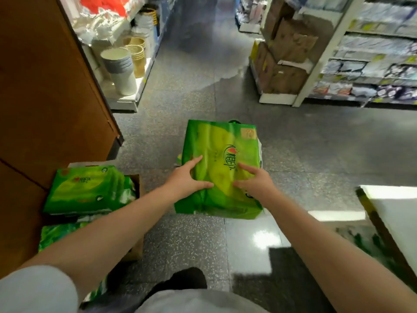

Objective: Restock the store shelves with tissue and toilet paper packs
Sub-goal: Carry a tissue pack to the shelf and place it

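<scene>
Both hands lie spread on the green pack [222, 168] that sits on the floor [316, 154], left hand [188, 178] and right hand [255, 179] apart on its top, probably to lift it evenly; the shelves [372, 64] stand far behind

a speckled grey floor [203, 105] carries the green pack [222, 154] in front of me, a cardboard box [135, 249] of green packs at my left, and shelf bases [123, 105] beyond.
</scene>
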